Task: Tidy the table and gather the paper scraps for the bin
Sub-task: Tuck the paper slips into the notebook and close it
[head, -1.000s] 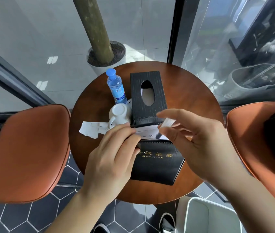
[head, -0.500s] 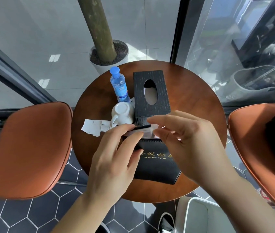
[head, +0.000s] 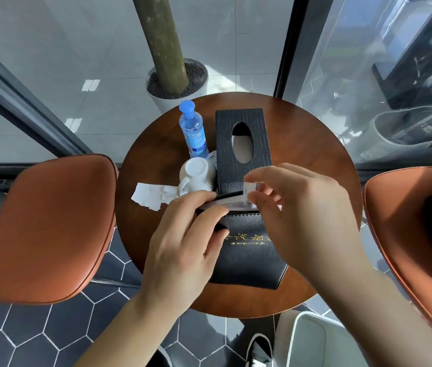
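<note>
On the round wooden table (head: pixel 312 152), torn white paper scraps (head: pixel 150 196) lie left of an upturned white cup (head: pixel 196 172). My left hand (head: pixel 185 247) pinches a thin stack of paper scraps (head: pixel 232 202) at the top edge of a black leather notebook (head: pixel 251 258). From the right, my right hand (head: pixel 304 215) meets that stack and pinches a small white paper scrap (head: pixel 250 187) between thumb and fingers. Both hands hover above the notebook and hide its upper part. A white bin (head: pixel 312 340) stands on the floor at the lower right.
A black tissue box (head: pixel 241 154) and a blue-capped water bottle (head: pixel 194 131) stand behind the cup. Orange chairs sit at the left (head: pixel 43 229) and the right (head: pixel 408 229). A potted tree trunk (head: pixel 167 49) rises behind glass. My shoe (head: pixel 258 350) is under the table.
My right hand has brought its small scrap down and left to the stack held by my left hand. The left hand has shifted slightly up toward the tissue box.
</note>
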Demonstrator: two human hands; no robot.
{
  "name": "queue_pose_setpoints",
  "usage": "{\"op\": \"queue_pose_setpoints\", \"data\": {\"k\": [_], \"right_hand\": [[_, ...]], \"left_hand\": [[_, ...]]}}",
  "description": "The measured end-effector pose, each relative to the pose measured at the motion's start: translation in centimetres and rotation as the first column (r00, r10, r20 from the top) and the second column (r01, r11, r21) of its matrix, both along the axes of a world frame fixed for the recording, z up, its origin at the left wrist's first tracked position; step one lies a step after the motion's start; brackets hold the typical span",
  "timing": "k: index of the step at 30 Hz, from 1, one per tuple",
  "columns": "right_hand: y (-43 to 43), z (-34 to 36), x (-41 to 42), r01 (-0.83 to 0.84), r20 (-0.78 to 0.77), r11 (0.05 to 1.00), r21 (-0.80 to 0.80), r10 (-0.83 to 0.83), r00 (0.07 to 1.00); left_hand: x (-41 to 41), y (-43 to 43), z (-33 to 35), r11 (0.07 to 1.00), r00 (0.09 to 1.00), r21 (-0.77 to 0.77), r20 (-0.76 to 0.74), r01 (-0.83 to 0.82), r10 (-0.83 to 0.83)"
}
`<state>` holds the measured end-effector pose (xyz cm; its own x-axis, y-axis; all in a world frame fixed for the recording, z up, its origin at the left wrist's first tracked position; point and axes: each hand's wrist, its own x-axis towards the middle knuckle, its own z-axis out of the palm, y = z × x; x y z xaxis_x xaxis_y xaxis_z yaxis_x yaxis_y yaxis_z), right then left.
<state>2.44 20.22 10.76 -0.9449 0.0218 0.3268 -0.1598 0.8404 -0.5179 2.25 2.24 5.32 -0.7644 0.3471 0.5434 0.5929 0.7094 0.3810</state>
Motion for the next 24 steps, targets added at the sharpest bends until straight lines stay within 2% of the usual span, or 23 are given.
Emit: {"op": "queue_pose_setpoints", "data": {"k": [3,8,13,18,22,24], "right_hand": [[-0.2,0.1,-0.6,-0.022,0.052,0.995,0.093,0.018,0.998],[-0.5,0.1,-0.4,-0.099,0.124,0.99,0.096,0.086,0.988],[0.8,0.3,-0.2,-0.092,0.212,0.995,-0.036,0.097,0.972],[1.6,-0.4,0.9,-0.106,0.241,0.99,-0.094,0.126,0.962],[3.7,-1.8,2.1,-0.04,0.123,0.989,-0.142,0.058,0.991],[4.7,-2.9,2.6,0.015,0.128,0.985,-0.174,0.008,0.992]], "left_hand": [[0.0,0.1,0.0,1.0,1.0,-0.01,-0.008,0.014,-0.014],[-0.1,0.0,-0.1,0.999,1.0,-0.029,-0.015,0.013,-0.013],[-0.6,0.1,-0.1,0.996,1.0,-0.084,-0.012,0.008,-0.009],[-1.1,0.2,0.5,0.989,0.999,-0.148,0.037,0.006,-0.001],[-1.6,0.5,1.1,0.979,0.994,-0.197,0.101,0.049,-0.03],[-1.8,0.6,1.2,0.978,0.993,-0.2,0.107,0.066,-0.045]]}}
